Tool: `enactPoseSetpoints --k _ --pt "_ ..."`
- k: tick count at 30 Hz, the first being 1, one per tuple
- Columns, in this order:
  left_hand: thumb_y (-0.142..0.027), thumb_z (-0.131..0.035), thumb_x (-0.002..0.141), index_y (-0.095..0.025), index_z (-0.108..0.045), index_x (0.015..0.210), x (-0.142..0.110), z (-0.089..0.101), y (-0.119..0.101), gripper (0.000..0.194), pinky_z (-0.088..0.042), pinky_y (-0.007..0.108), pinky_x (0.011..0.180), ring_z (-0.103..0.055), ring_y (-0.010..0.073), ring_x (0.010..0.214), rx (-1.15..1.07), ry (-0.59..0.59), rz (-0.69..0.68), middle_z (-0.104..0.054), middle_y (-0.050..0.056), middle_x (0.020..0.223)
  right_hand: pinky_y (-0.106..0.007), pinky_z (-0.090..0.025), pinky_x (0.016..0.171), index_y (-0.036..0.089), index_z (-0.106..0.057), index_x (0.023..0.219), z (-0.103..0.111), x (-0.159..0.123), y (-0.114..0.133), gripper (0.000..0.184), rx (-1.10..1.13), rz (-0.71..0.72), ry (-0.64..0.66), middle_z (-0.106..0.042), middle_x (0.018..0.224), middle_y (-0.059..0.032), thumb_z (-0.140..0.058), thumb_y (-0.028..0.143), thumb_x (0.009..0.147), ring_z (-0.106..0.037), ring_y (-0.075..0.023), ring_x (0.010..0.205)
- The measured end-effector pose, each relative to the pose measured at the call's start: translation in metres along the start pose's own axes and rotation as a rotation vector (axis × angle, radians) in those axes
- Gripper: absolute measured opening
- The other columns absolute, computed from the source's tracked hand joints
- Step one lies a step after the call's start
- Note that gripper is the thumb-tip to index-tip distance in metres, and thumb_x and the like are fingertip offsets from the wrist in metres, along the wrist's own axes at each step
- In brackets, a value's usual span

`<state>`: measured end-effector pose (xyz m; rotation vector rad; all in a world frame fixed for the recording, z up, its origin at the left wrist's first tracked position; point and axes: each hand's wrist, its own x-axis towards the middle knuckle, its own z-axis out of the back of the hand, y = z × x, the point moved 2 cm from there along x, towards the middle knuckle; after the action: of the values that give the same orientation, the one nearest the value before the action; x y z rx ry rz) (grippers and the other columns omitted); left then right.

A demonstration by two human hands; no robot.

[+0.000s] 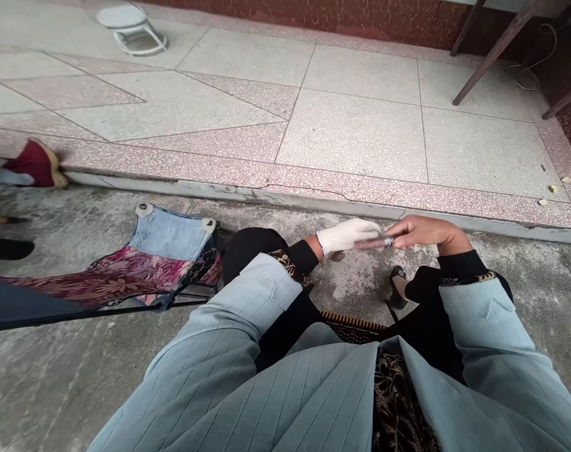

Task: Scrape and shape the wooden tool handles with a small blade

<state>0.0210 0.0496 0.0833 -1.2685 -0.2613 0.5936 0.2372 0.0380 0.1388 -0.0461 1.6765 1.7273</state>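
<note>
My left hand (348, 235) wears a white knitted glove and is stretched out in front of my knees. Its fingers look closed near my right hand, and what they hold is too blurred to make out. My bare right hand (424, 231) pinches a thin, flat, brownish strip (367, 243) between thumb and fingers. This strip runs across to the gloved fingers, with a small whitish bit by the right fingertips. Just below the glove shows a small brownish rounded thing (337, 256), whose kind I cannot tell.
A folding chair (125, 270) with flowered and denim cloth stands to my left. Beyond it is another person's red shoe (35, 164). A raised tiled step (351, 138) runs ahead, with a white stool (125, 17) and wooden legs (495, 53) on it.
</note>
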Motion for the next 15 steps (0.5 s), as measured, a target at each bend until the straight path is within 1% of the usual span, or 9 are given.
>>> enactPoseSetpoints --k 1,3,5,6,10,11,13,15 --pt "-0.049 -0.059 0.095 -0.017 -0.07 0.093 0.001 0.0 0.001 0.034 -0.043 0.026 0.063 -0.056 0.0134 0.064 -0.079 -0.032 0.007 -0.065 0.002 0.077 -0.024 -0.036 0.057 0.017 -0.081 0.107 0.003 -0.003 0.003 0.05 0.054 0.042 -0.07 -0.06 0.066 0.0047 -0.08 0.059 0.08 -0.048 -0.0092 0.058" --pt "-0.049 -0.057 0.097 -0.015 -0.068 0.089 0.002 -0.003 0.004 0.037 -0.043 0.026 0.061 -0.054 0.012 0.062 -0.198 -0.073 0.044 -0.062 0.002 0.073 -0.024 -0.033 0.056 0.015 -0.077 0.095 0.007 -0.006 0.007 0.046 0.14 0.114 -0.208 -0.057 0.064 0.0047 -0.08 0.06 0.082 -0.045 -0.0083 0.056" --pt "-0.045 -0.054 0.099 -0.014 -0.066 0.085 0.003 -0.006 0.003 0.036 -0.043 0.024 0.061 -0.053 0.0107 0.062 -0.239 -0.088 0.063 -0.06 0.001 0.07 -0.025 -0.032 0.057 0.015 -0.071 0.081 0.007 -0.006 0.009 0.045 0.181 0.163 -0.31 -0.056 0.064 0.0036 -0.078 0.06 0.085 -0.044 -0.0081 0.056" --pt "-0.042 -0.053 0.1 -0.014 -0.066 0.085 0.003 -0.007 0.002 0.035 -0.044 0.023 0.062 -0.053 0.0103 0.063 -0.242 -0.092 0.061 -0.06 0.001 0.071 -0.026 -0.032 0.057 0.015 -0.068 0.077 0.006 -0.006 0.01 0.046 0.186 0.176 -0.338 -0.056 0.064 0.0031 -0.077 0.06 0.086 -0.044 -0.0082 0.056" --pt "-0.036 -0.053 0.101 -0.013 -0.067 0.09 0.001 -0.004 -0.007 0.029 -0.051 0.024 0.07 -0.062 0.0104 0.071 -0.29 -0.055 0.037 -0.068 0.004 0.085 -0.026 -0.03 0.056 0.016 -0.067 0.075 0.004 -0.008 0.013 0.05 0.227 0.219 -0.355 -0.054 0.064 0.003 -0.08 0.063 0.082 -0.042 -0.0082 0.056" --pt "-0.033 -0.051 0.101 -0.013 -0.067 0.091 0.0 -0.002 -0.008 0.028 -0.052 0.025 0.072 -0.063 0.0107 0.071 -0.294 -0.049 0.038 -0.069 0.005 0.086 -0.026 -0.029 0.056 0.016 -0.068 0.076 0.005 -0.009 0.014 0.05 0.245 0.23 -0.36 -0.053 0.063 0.0032 -0.081 0.064 0.081 -0.04 -0.008 0.055" --pt "-0.028 -0.053 0.1 -0.013 -0.065 0.086 0.0 0.003 -0.009 0.023 -0.051 0.024 0.068 -0.062 0.0106 0.067 -0.224 -0.112 0.088 -0.066 0.003 0.077 -0.026 -0.028 0.055 0.016 -0.069 0.078 0.005 -0.01 0.014 0.05 0.27 0.242 -0.369 -0.052 0.062 0.0033 -0.083 0.064 0.079 -0.039 -0.0078 0.055" --pt "-0.026 -0.055 0.099 -0.013 -0.066 0.084 0.0 0.006 -0.009 0.023 -0.05 0.022 0.064 -0.062 0.0107 0.065 -0.168 -0.127 0.122 -0.065 0.002 0.072 -0.026 -0.028 0.054 0.015 -0.071 0.081 0.005 -0.009 0.014 0.05 0.295 0.258 -0.383 -0.052 0.061 0.0032 -0.083 0.063 0.079 -0.039 -0.0079 0.054"
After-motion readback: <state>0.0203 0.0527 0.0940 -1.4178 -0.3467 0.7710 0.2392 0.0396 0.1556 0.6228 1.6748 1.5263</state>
